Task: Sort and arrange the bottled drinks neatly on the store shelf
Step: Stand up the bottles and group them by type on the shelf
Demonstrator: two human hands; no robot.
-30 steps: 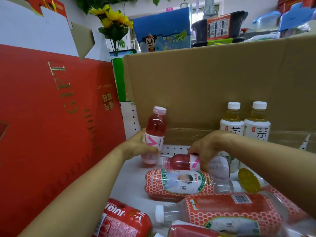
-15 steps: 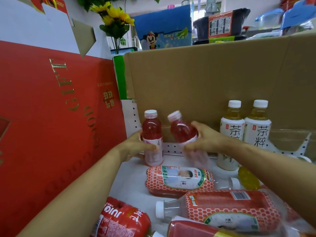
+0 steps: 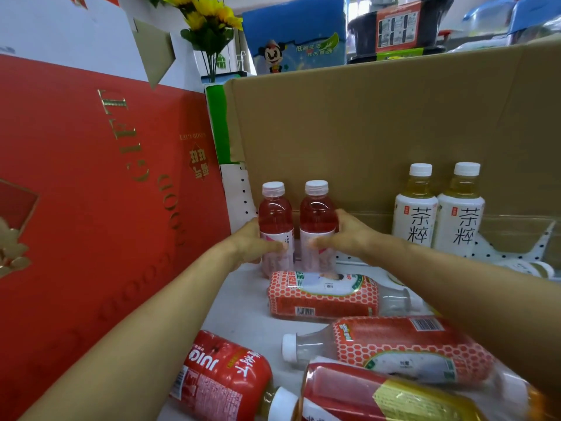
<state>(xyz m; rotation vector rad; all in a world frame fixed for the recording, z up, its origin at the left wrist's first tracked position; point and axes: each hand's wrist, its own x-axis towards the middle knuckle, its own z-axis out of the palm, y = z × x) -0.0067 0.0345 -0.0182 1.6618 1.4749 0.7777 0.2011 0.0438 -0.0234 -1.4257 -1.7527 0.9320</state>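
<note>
Now, your left hand (image 3: 258, 243): it grips the left pink bottle (image 3: 274, 214) low on its label, thumb across the front and fingers curled round the far side.
Your right hand (image 3: 343, 235): it grips the right pink bottle (image 3: 317, 214) the same way, thumb on the label and fingers wrapped round the right side.
Pink pair: you have both bottles upright, side by side and nearly touching. They stand at the back left of the shelf (image 3: 239, 311), just before the cardboard wall (image 3: 364, 132), and both have pale caps.
Tea bottles: the first tea bottle (image 3: 416, 208) and the second tea bottle (image 3: 461, 208) stand upright together at the back right, well apart from the pair you hold. Both have white caps and white labels.
Near honeycomb bottle (image 3: 403, 344): it lies on its side under your right forearm, with its cap to the left.
Far honeycomb bottle (image 3: 321, 294): it lies on its side just in front of the pink pair, with its neck to the right.
Red juice bottle (image 3: 224, 381): it lies at the shelf's front edge beside your left forearm, with its cap toward you.
Yellow-label bottle (image 3: 379, 396): it lies at the very front, partly out of view.
Small pale bottle (image 3: 528, 267): it lies beyond your right arm, mostly hidden.
Left side: a red gift box (image 3: 91, 192) walls the shelf.
Beyond the cardboard: sunflowers (image 3: 209, 16) and a blue carton (image 3: 294, 34).
</note>
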